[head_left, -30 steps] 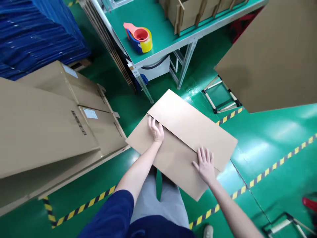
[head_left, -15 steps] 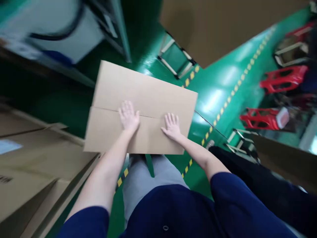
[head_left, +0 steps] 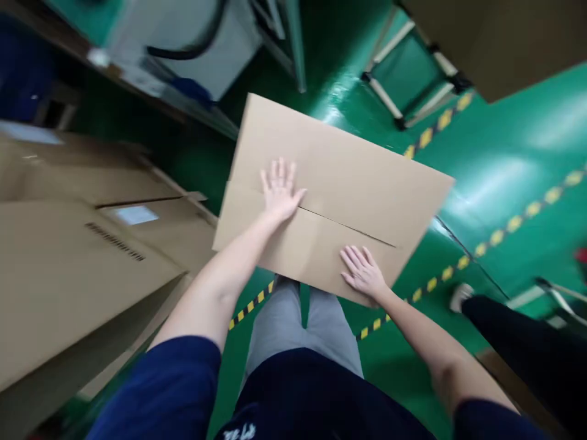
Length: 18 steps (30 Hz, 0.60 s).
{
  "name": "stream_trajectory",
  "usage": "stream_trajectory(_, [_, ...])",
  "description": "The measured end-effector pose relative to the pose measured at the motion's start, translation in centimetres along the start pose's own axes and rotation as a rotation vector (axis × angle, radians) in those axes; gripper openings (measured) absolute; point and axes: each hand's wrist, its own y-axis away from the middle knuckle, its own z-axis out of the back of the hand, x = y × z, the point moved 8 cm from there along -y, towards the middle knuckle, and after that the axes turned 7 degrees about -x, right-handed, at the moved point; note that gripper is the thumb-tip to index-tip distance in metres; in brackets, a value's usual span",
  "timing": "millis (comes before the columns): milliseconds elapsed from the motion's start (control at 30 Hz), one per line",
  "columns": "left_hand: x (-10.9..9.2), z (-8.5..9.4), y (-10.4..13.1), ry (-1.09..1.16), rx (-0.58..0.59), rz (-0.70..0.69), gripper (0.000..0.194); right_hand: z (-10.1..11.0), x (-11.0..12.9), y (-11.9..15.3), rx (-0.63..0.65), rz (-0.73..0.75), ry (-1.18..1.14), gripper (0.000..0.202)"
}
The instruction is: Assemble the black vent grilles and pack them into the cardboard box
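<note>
In front of my legs is a cardboard box, its top flaps folded down so that they meet along a seam. My left hand lies flat on the left part of the top, across the seam, fingers spread. On the near flap, close to the front right edge, rests my right hand, palm down with fingers stretched out. Neither hand grips anything; both touch the cardboard. The box's underside and what it stands on are hidden.
Large cardboard boxes with a white label stand on my left. A tube-framed stand is ahead at the right. Another person's leg is at the right. Yellow-black tape crosses the green floor.
The view has turned, and the box sits further right and looks more tilted. My right hand has slid from the seam toward the box's near edge; my left hand stays on the top.
</note>
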Motion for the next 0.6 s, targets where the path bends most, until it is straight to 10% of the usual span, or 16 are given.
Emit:
stream_trajectory(467, [0.8,-0.9,1.3,-0.052,-0.167,-0.16,0.075,-0.5,1.8,0.8,-0.213,0.114,0.147,0.078])
stream_trajectory(600, [0.7,-1.1,0.6,-0.037,-0.215,-0.183,0.072,5.3,2.8,-10.3,-0.345,0.165,0.082,0.07])
